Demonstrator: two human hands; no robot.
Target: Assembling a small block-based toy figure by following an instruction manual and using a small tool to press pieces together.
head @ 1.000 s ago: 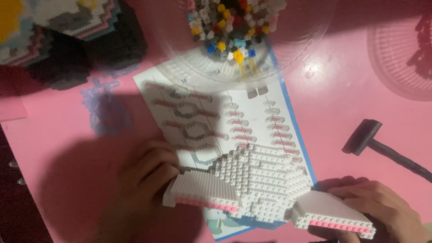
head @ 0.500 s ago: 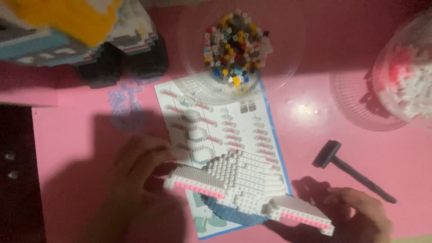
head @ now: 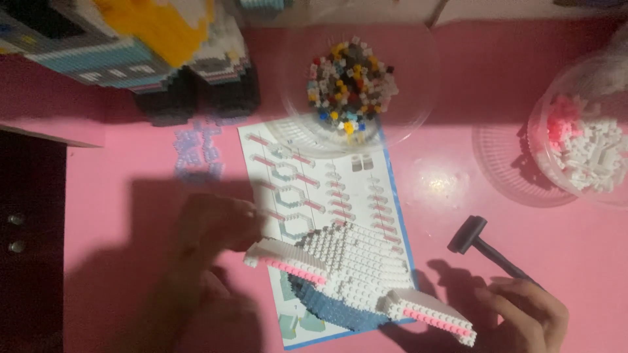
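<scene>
A white brick model (head: 356,261) with pink-edged wings and a blue underside lies on a printed instruction sheet (head: 307,170). My left hand (head: 212,229) is in shadow and holds the end of the model's left wing (head: 281,258). Lower right, my right hand (head: 526,314) lies with its fingers apart just beside the tip of the right wing (head: 432,314); whether it touches the wing I cannot tell. A small black hammer (head: 474,238) lies above that hand, its handle running toward the fingers.
A clear bowl of mixed coloured bricks (head: 350,82) stands behind the sheet. A clear bowl of white and pink bricks (head: 585,147) stands at the right beside a clear lid (head: 504,170). A large built brick model (head: 131,46) fills the back left. The pink table's edge (head: 65,216) runs down the left.
The view has pulled back, so both bowls show more fully. My right hand, which cupped the right wing, now lies beside its tip. My left hand stays at the left wing.
</scene>
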